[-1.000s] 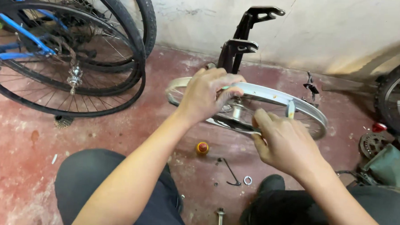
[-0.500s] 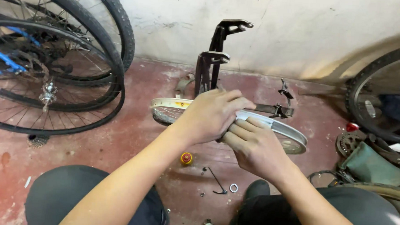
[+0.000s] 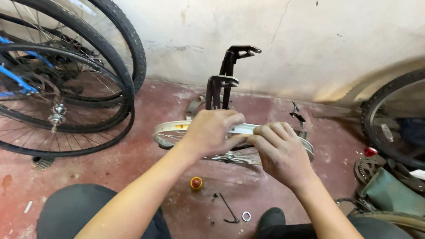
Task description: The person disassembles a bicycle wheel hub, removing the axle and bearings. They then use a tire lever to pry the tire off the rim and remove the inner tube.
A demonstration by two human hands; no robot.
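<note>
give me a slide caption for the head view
Both hands, left hand and right hand, grip a bare silver wheel rim above a red floor.

Hands drawn together over the bare wheel rim

A second ago the left hand (image 3: 212, 131) gripped the far side of the silver rim (image 3: 174, 128) while the right hand (image 3: 280, 153) worked apart from it at the near right edge; now the two meet, fingertips touching, above the rim's middle. The rim lies lower and flatter beneath them, largely hidden, and the head view has swung left, bringing the black stand (image 3: 223, 82) to centre.
</note>
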